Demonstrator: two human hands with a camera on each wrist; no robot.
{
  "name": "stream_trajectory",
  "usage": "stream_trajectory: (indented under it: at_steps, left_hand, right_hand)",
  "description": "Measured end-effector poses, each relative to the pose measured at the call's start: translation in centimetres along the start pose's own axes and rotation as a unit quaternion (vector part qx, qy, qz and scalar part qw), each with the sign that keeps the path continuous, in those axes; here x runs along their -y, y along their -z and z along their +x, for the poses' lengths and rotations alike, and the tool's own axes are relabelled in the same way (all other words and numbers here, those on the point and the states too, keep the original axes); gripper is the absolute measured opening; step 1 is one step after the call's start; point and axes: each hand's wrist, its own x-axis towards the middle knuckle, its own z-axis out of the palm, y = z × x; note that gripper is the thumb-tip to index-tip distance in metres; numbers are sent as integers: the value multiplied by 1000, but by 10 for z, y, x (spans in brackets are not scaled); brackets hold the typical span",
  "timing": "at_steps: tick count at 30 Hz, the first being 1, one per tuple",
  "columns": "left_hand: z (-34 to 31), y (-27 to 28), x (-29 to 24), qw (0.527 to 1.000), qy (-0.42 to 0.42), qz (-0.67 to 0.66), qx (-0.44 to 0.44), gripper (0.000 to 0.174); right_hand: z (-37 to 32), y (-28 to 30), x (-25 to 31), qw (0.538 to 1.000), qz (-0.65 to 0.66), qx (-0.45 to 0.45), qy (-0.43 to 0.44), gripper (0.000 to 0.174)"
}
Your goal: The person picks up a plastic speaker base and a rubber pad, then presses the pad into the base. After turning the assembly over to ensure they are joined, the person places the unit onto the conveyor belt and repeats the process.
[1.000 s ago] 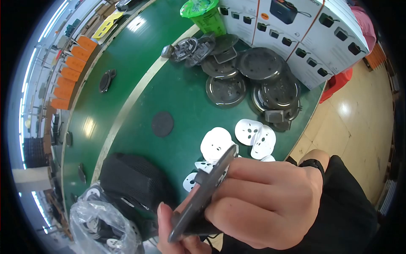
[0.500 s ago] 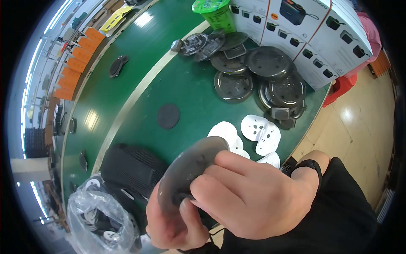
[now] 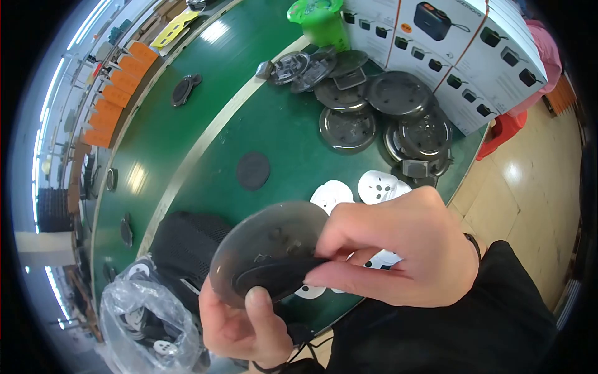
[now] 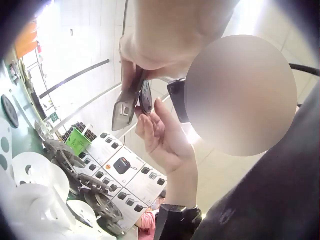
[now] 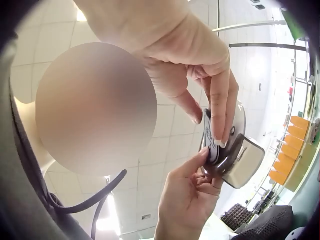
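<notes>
My left hand (image 3: pixel 246 330) holds a smoky translucent round plastic cover (image 3: pixel 258 234) from below, thumb pressed on its face. On that face lies a black round pad (image 3: pixel 265 278). My right hand (image 3: pixel 405 249) pinches the pad's near right edge between thumb and fingers. In the right wrist view, the pad (image 5: pixel 211 140) stands edge-on against the cover, and a square clear block (image 5: pixel 245 162) juts from the cover's other side. The left wrist view shows the cover (image 4: pixel 123 112) edge-on between both hands.
A loose black disc (image 3: pixel 253 171) lies on the green table (image 3: pixel 212 171). Behind it are stacked smoky covers (image 3: pixel 398 93), a green cup (image 3: pixel 321 25) and printed boxes (image 3: pixel 430 56). White perforated discs (image 3: pixel 333 194) sit near my right hand. A plastic bag (image 3: pixel 146 324) and black mesh case (image 3: pixel 187 243) stand left.
The cover has turned from edge-on to show its face with the black pad. My right hand has risen and shifted right, its thumb and fingers now pinching the pad's edge.
</notes>
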Motion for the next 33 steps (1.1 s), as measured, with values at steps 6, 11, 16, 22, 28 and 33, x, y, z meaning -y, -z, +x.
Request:
stream_trajectory:
  at_steps: [6, 11, 16, 22, 28, 33]
  left_hand:
    - [0, -4, -4, 999, 33, -35, 2, 33]
    - [-1, 0, -11, 994, 61, -88, 39, 33]
    - [-2, -4, -14, 993, 80, -81, 7, 31]
    - [-1, -6, -16, 994, 70, -80, -12, 29]
    - [-1, -4, -15, 995, 73, -69, 5, 29]
    - [1, 4, -17, 995, 82, -37, 47, 32]
  right_hand:
    - [2, -6, 2, 978, -168, -84, 89, 18]
    - [1, -10, -1, 968, -221, -87, 86, 15]
    - [-1, -11, 1, 967, -228, -85, 74, 13]
    - [0, -16, -1, 961, -230, -125, 91, 15]
    - [-1, -17, 0, 941, -290, -147, 93, 22]
    - [8, 16, -15, 956, -292, -23, 26, 35]
